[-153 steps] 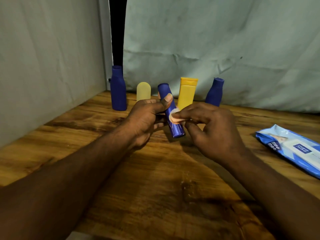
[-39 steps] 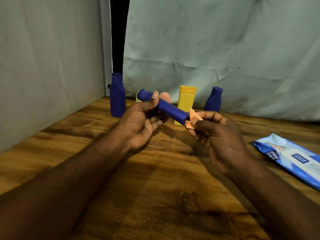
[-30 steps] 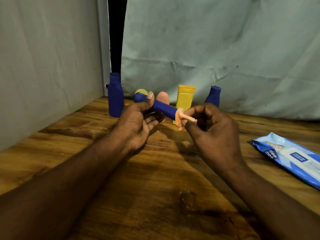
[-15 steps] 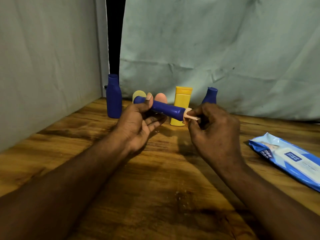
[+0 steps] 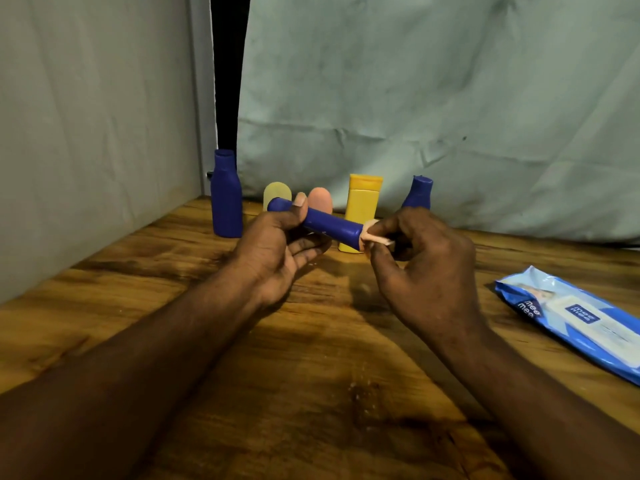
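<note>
1. The wooden worktop point(image 5: 311, 393) fills the near ground, and both bare forearms reach forward across it from the lower corners.
2. A blue wipes packet point(image 5: 571, 320) lies flat on the worktop at the right, well apart from the hands. Its long side slants from the near right edge towards the middle.
3. The left hand point(image 5: 277, 251) is raised above the worktop with its palm turned inward. Its thumb presses on top of the blue tube point(image 5: 329, 226) and its fingers curl underneath, so it grips the tube's left half.
4. The right hand point(image 5: 422, 268) is closed in a pinch. Thumb and fingertips hold a small pale pad point(image 5: 375, 237) against the tube's right end.
5. The blue tube is held in the air between the two hands, above the middle of the worktop. Its long axis lies almost level and runs across the view. The left end sits a little higher and farther away, while the right end dips towards the right hand.
6. A row stands upright behind the hands, near the back edge. From left to right it holds a tall blue bottle point(image 5: 225, 195), a pale yellow rounded piece point(image 5: 275, 195), a pink rounded piece point(image 5: 320, 200), a yellow bottle point(image 5: 363, 199) and a small blue bottle point(image 5: 419, 194).
7. A creased grey-green cloth point(image 5: 433, 98) hangs behind the row.
</note>
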